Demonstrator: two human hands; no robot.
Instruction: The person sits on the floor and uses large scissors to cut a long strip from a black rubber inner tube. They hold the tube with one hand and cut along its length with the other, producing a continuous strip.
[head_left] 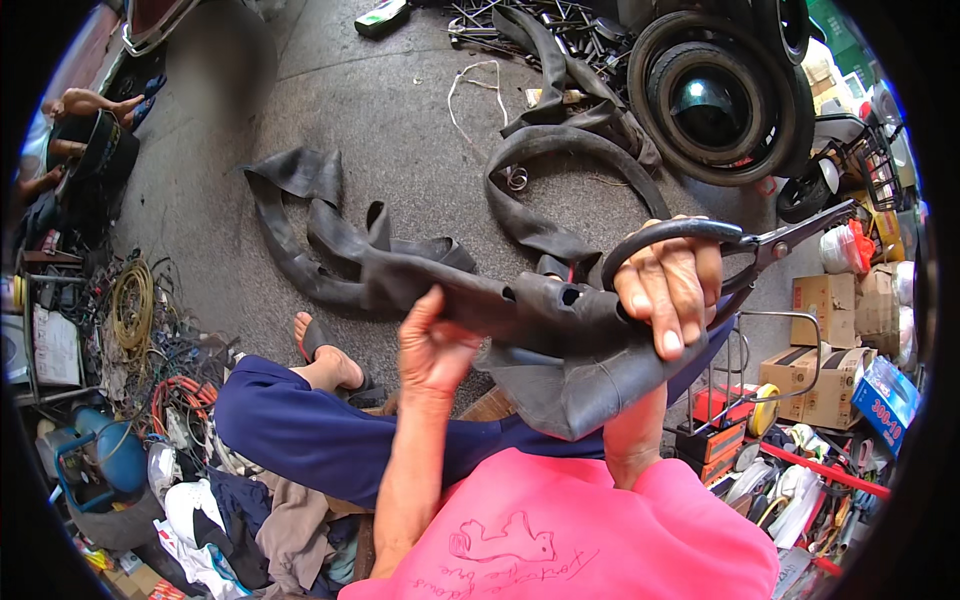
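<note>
A black rubber inner tube (430,285), slit in places, stretches across my lap and trails onto the ground ahead. My left hand (438,345) is at its near edge, thumb up against the rubber and fingers curled, slightly blurred. My right hand (672,285) grips large black-handled scissors (690,230) and also presses on the tube's wide folded end (590,385). The scissors' blades (800,230) point off to the right, away from the rubber. Two holes (571,297) show in the tube between my hands.
Another inner tube (520,180) loops on the ground ahead, near stacked tyres (705,95) and a pile of metal tools (580,35). Cardboard boxes (822,310) stand at right. Coiled cables (132,305) and cloths (290,525) lie at left. Another person's legs (90,105) show far left.
</note>
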